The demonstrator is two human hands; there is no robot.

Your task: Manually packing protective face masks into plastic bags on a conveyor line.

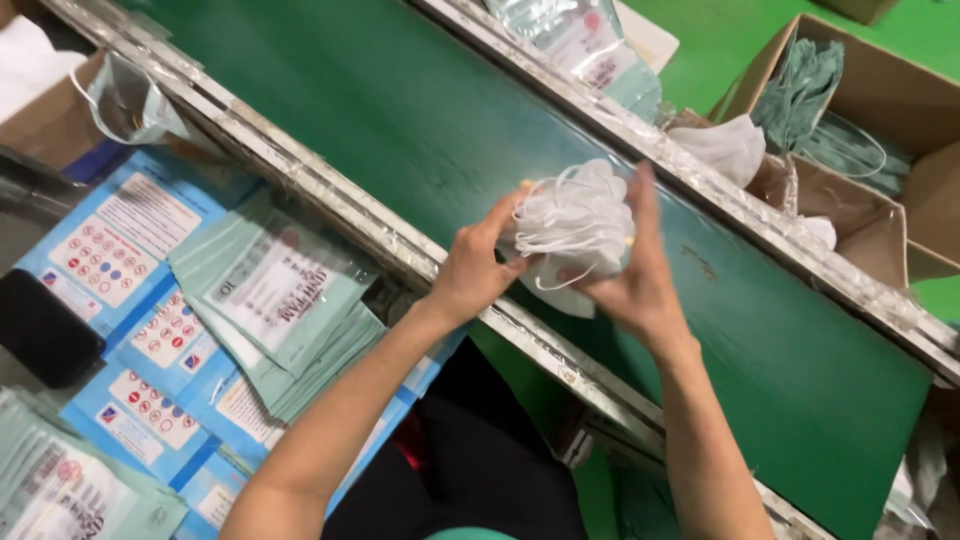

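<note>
Both of my hands grip one stack of white face masks (575, 222) with loose ear loops, held just above the green conveyor belt (420, 110). My left hand (472, 268) clasps the stack's left side, fingers curled under it. My right hand (632, 275) presses the right side, fingers upright against the stack. The stack's underside is hidden by my palms.
A pile of pale green mask pouches (285, 300) lies on blue printed sheets (110, 250) at the left. A metal rail (330, 205) edges the belt. Across the belt stand cardboard boxes (880, 90) with green masks and a white mask (725, 145). A black phone (40, 328) lies far left.
</note>
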